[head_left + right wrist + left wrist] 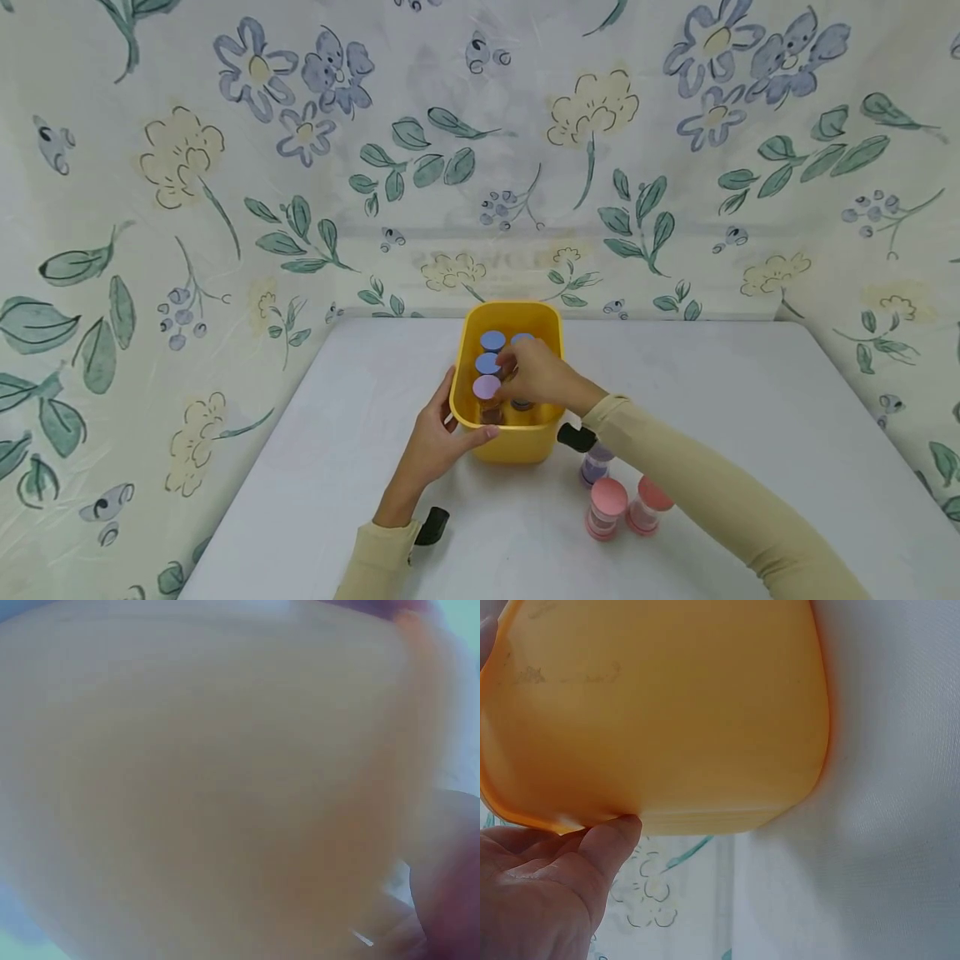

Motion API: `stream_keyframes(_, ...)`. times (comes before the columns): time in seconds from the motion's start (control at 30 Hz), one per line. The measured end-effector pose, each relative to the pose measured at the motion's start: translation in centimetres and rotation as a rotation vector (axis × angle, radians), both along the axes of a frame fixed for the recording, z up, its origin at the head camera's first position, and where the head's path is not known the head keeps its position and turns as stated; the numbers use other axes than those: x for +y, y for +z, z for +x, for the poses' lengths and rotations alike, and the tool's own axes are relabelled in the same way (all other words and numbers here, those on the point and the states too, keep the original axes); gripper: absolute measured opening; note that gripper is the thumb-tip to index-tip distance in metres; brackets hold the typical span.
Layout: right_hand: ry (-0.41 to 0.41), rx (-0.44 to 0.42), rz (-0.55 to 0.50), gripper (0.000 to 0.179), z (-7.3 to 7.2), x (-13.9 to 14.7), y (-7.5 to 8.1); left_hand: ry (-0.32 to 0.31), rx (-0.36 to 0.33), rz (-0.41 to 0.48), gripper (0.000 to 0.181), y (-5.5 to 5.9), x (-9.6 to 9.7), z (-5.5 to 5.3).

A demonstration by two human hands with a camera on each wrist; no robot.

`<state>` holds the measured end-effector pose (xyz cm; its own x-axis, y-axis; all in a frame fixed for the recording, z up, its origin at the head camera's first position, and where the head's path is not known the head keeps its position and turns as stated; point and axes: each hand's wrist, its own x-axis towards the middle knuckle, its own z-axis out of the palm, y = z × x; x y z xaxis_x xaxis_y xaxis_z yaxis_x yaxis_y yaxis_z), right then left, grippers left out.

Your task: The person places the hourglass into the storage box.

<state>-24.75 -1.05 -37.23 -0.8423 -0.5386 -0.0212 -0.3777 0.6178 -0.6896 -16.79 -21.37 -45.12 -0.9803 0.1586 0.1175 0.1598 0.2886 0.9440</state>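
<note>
A yellow plastic bin stands on the table, holding several small sand timers. Blue caps top the ones toward its far end, and a lilac cap sits nearer the front. My left hand grips the bin's near left corner, thumb along the front rim and fingers against the side; the left wrist view shows the fingers at the bin's edge. My right hand reaches inside, fingers bent beside the blue and lilac caps. Whether it holds a timer is hidden, and the right wrist view is blurred by the bin wall.
Right of the bin's front, a purple sand timer and two pink sand timers, one nearer the bin and another partly under the right forearm, stand on the white table. A flower-patterned cloth hangs behind the table.
</note>
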Motion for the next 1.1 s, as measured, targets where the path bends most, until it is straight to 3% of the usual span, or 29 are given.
stream_keyframes(0.27, 0.021, 0.013, -0.102, 0.038, 0.4, 4.7, 2.4, 0.008, -0.005, -0.005, 0.110, 0.1, 0.0, -0.1)
stream_keyframes(0.47, -0.014, 0.013, -0.193, 0.036, 1.5, 9.0, 2.6, 0.010, 0.006, -0.012, 0.111, -0.1, 0.0, -0.1)
stream_keyframes(0.7, -0.095, -0.006, -0.253, 0.036, 3.9, 13.4, 1.9, 0.012, 0.007, -0.012, 0.112, 0.1, 0.1, 0.1)
stream_keyframes(0.87, -0.079, 0.000, -0.265, 0.034, 5.9, 15.9, 1.2, 0.015, 0.011, -0.013, 0.112, 0.0, -0.1, 0.0)
stream_keyframes(1.1, -0.064, -0.010, -0.277, 0.038, 8.2, 18.9, -1.5, 0.009, 0.009, -0.014, 0.112, -0.2, 0.0, 0.1)
